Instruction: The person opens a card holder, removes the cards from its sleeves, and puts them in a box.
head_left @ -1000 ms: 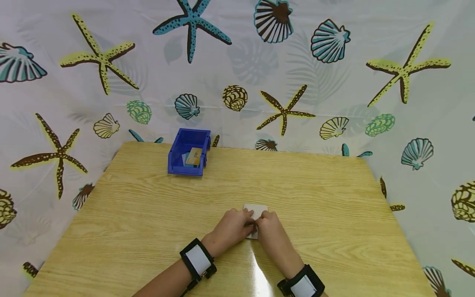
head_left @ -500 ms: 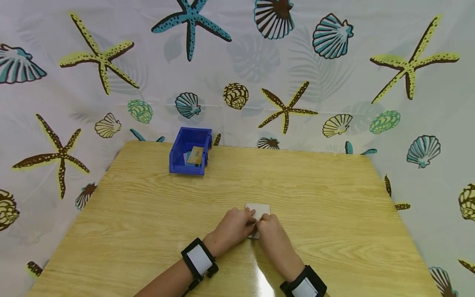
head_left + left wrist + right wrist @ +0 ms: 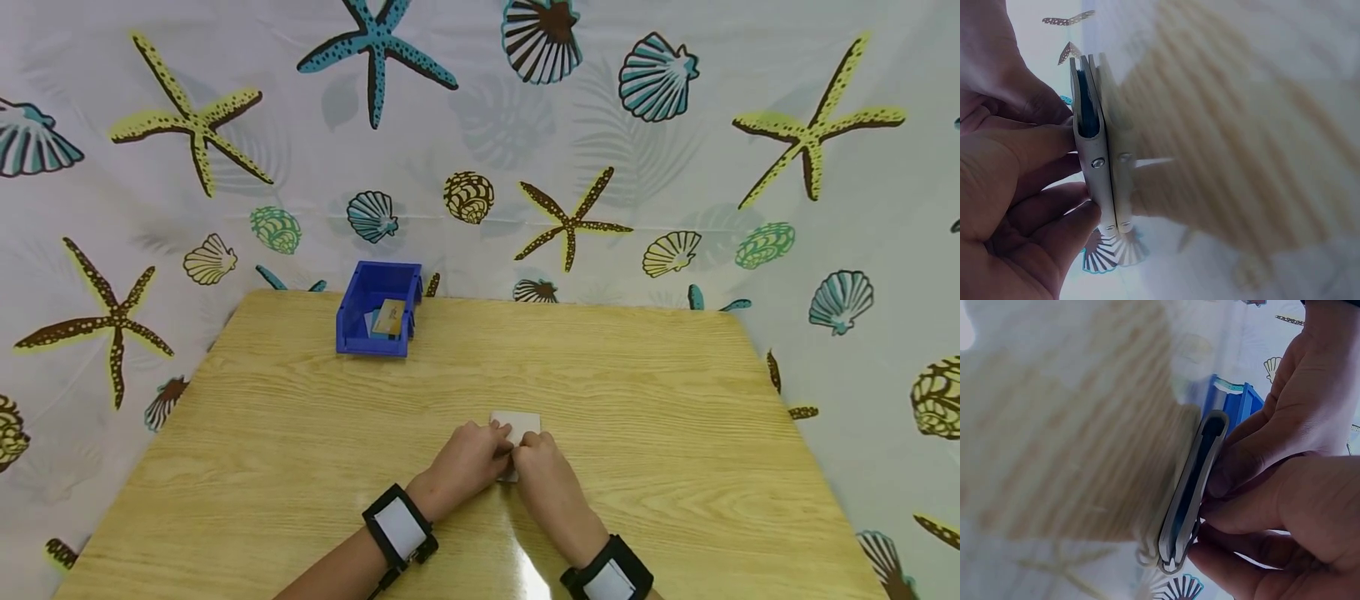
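Note:
A small pale card wallet (image 3: 517,422) lies flat on the wooden table (image 3: 637,392), partly covered by both hands. Its edge faces the camera in the left wrist view, where the wallet (image 3: 1099,181) shows metal studs and a dark blue inside between its covers. My left hand (image 3: 461,462) holds the wallet from the left, fingertips on its upper face. From the right, my right hand (image 3: 551,479) pinches at the middle of the wallet with curled fingers. The fingertips of the two hands meet there, so what exactly they pinch is hidden.
A blue open-fronted bin (image 3: 372,346) stands at the table's far left with several cards (image 3: 390,317) in it. Behind the table hangs a white cloth (image 3: 420,150) printed with starfish and shells.
The hands and wallet stay in nearly the same place. My right hand has shifted very slightly left towards my left fingers; the head view sways a little.

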`<state>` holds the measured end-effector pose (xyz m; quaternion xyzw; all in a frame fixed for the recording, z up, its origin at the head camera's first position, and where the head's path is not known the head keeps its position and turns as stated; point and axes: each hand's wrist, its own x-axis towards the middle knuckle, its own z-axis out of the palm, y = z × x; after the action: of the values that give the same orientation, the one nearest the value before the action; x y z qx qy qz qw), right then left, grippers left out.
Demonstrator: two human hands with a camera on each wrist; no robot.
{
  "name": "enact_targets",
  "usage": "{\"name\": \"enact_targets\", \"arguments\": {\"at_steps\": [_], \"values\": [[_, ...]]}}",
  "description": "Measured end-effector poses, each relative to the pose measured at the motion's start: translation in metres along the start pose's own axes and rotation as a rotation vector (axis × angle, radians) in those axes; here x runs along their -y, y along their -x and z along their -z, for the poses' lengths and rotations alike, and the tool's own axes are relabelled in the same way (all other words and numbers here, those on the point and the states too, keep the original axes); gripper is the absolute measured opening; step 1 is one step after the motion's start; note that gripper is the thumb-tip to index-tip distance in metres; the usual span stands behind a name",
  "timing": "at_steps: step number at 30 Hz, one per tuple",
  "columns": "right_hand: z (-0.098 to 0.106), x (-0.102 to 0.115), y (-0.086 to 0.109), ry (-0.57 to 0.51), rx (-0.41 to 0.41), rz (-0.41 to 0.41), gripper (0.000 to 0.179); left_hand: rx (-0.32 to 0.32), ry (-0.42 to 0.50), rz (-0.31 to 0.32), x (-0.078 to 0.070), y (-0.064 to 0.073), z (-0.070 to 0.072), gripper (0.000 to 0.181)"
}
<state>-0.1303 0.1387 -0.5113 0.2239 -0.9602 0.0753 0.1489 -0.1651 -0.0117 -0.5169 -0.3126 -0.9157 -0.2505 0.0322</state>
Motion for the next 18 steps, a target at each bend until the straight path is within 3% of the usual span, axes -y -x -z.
{"name": "enact_targets", "arguments": {"at_steps": [8, 12, 18], "values": [[0.0000, 0.0027, 0.0015, -0.030, 0.001, -0.066, 0.014, 0.022, 0.032, 0.018, -0.0022, 0.0019, 0.0022, 0.015], [0.0007, 0.0015, 0.0014, -0.038, 0.007, -0.069, 0.012, 0.053, -0.004, 0.030, -0.0023, 0.0023, 0.0020, 0.021], [0.0019, -0.0010, 0.0020, -0.071, 0.010, -0.082, 0.011, 0.093, -0.039, -0.004, -0.0029, 0.0028, 0.0014, 0.029]]}}
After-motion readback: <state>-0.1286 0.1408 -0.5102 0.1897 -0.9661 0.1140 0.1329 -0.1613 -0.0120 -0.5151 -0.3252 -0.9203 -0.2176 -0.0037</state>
